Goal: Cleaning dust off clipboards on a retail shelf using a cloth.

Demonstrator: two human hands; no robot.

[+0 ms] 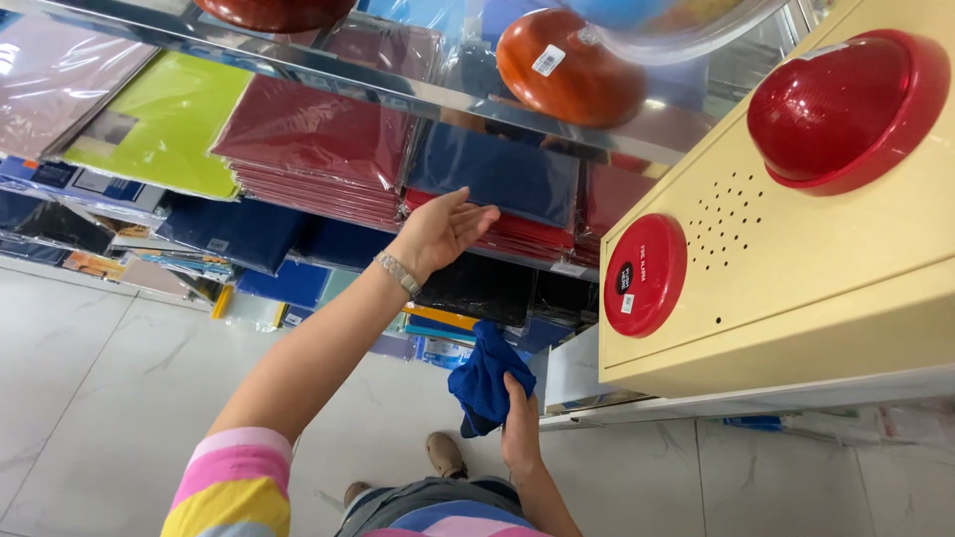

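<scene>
Low in the view, in front of the shop shelves, the blue cloth (487, 376) hangs bunched from the right hand (517, 430), whose fingers are clamped on its lower edge, just above the pale tiled floor (90, 398) and the person's shoes. Well apart from it, the left hand (443, 231) reaches up with fingers spread and nothing in it, a metal bracelet (398, 272) on the wrist and a striped pink and yellow sleeve (234, 487) at the upper arm. The left hand hovers just in front of a stack of dark red wrapped sheets (318, 149), near a dark blue pack (494, 174) on the same shelf (418, 94). Farther left lie a lime green pack (169, 124) and a mauve one. Above the shelf sits an orange round bowl (567, 70). To the right stands a cream box (796, 259) carrying 2 red parts: a dome (846, 104) and a flat round disc (645, 275).
</scene>
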